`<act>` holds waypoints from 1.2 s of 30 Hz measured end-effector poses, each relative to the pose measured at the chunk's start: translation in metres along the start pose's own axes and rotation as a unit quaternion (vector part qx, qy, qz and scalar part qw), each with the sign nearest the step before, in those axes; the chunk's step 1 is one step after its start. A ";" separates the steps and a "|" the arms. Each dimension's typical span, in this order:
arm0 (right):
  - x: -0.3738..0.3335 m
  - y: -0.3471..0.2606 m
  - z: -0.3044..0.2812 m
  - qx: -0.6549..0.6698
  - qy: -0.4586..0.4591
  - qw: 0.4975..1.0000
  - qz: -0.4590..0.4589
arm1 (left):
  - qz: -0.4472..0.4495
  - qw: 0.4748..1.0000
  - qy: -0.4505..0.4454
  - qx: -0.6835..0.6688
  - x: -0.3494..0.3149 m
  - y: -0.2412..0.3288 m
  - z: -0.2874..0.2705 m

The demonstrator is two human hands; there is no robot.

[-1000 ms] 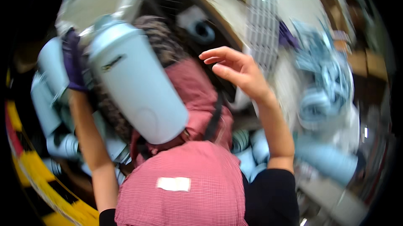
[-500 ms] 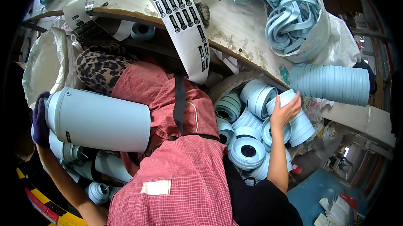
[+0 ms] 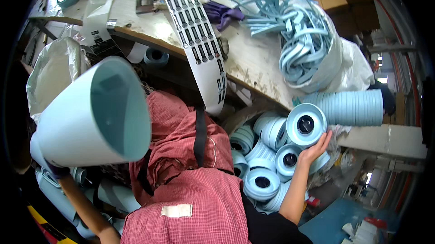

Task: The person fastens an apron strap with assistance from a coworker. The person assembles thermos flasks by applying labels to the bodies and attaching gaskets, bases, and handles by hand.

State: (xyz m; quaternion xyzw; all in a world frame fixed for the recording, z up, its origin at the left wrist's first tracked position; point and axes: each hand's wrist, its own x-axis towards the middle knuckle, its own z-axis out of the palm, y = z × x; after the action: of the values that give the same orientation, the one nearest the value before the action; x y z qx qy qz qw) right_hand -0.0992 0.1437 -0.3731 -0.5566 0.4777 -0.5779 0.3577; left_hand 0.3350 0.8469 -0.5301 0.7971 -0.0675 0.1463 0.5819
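Observation:
My left hand, in a purple glove, grips the base end of a large light-blue plastic bucket-like container. Its wide mouth faces toward me and right, and the container hides most of the fingers. On the right, my bare right hand holds a round light-blue lid-like part with a dark centre from its lower edge. Just below that hand lies a heap of similar round parts, several of them nested in stacks. A person's red checked apron, my own, fills the middle.
A worktable runs across the top, bearing a sticker sheet, a purple glove and a white bag of pale-blue strips. A stack of blue rings lies right. More blue containers lie lower left, a pale sack above.
The container has swung so its mouth now shows toward me. My right hand, earlier reaching into the heap, now has a round part raised from it. The view has shifted.

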 end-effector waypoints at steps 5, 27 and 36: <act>-0.080 -0.033 0.126 0.136 -0.307 0.942 -0.018 | 0.307 0.907 -0.060 0.281 -0.067 0.055 0.088; -0.177 -0.071 0.247 0.254 -0.558 0.634 -0.471 | 0.031 0.962 0.020 0.271 -0.130 0.116 0.115; -0.203 -0.042 0.283 0.319 -0.578 0.694 -0.288 | 0.046 0.894 0.197 0.400 -0.114 0.156 0.073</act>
State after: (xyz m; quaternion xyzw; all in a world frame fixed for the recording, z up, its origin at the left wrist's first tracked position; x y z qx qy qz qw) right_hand 0.2096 0.3041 -0.4157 -0.7439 -0.2196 -0.3344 0.5353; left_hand 0.1952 0.7216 -0.4441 0.9134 0.0763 0.3413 0.2084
